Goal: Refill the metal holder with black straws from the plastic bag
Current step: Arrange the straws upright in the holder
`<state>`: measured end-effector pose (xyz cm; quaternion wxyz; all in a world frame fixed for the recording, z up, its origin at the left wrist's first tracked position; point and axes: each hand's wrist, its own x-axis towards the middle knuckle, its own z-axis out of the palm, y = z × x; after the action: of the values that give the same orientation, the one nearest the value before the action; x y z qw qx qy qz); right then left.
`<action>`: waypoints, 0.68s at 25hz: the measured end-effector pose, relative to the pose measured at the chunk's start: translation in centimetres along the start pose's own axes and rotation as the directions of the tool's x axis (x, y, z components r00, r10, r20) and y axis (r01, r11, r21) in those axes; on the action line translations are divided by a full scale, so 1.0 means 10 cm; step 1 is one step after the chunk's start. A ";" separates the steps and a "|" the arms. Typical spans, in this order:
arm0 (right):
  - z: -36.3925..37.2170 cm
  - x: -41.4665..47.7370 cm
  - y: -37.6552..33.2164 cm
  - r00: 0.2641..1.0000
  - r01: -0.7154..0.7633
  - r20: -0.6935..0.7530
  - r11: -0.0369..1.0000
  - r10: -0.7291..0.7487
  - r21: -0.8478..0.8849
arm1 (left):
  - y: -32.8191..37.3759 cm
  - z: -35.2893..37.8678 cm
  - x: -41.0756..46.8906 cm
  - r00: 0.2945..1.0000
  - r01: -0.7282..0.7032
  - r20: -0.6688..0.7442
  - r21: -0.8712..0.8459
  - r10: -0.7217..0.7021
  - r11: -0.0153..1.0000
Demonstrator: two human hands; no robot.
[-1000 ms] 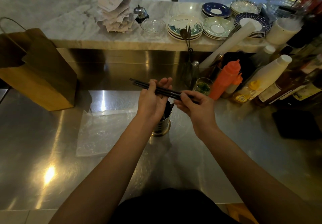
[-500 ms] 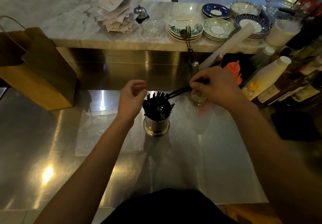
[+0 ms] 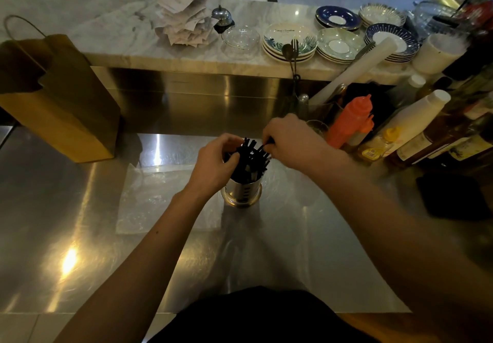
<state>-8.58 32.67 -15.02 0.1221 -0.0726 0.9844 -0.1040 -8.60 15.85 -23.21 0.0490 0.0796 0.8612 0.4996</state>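
Note:
A shiny metal holder (image 3: 241, 193) stands upright in the middle of the steel counter, filled with several black straws (image 3: 249, 158) that stick up out of it. My left hand (image 3: 216, 162) curls around the holder's top left rim and the straws there. My right hand (image 3: 289, 140) is just right of the straw tops, its fingers pinching black straws that point down into the holder. A flat clear plastic bag (image 3: 165, 198) lies on the counter to the left of the holder, partly under my left forearm.
A brown paper bag (image 3: 61, 102) stands at the left. Sauce bottles, among them an orange squeeze bottle (image 3: 352, 118), crowd the right side. A black pad (image 3: 453, 196) lies at the right. Stacked plates (image 3: 289, 41), receipts and a bell sit on the marble ledge behind.
My right hand has come down and left, bringing its straws into the holder. My left hand has moved right onto the holder's rim. One second ago both hands held the straws level above the holder.

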 end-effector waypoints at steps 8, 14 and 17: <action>0.79 0.36 -0.03 0.994 0.110 0.019 0.989 -0.109 -0.095 | -0.11 -0.05 -0.12 0.996 0.004 -0.088 -0.058 -0.009 0.998; 0.92 0.20 0.09 0.966 0.094 -0.257 0.973 -0.037 0.213 | -0.29 -0.17 -0.20 0.972 0.063 -0.220 -0.099 -0.084 0.993; 0.99 0.06 0.12 0.972 0.052 -0.219 0.833 0.084 0.551 | -0.41 -0.13 -0.28 0.975 0.092 -0.192 -0.100 -0.110 0.991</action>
<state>-6.75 31.90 -24.82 0.0217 -0.0132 0.9200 -0.3910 -6.46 12.21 -26.04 -0.0078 -0.0166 0.8413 0.5402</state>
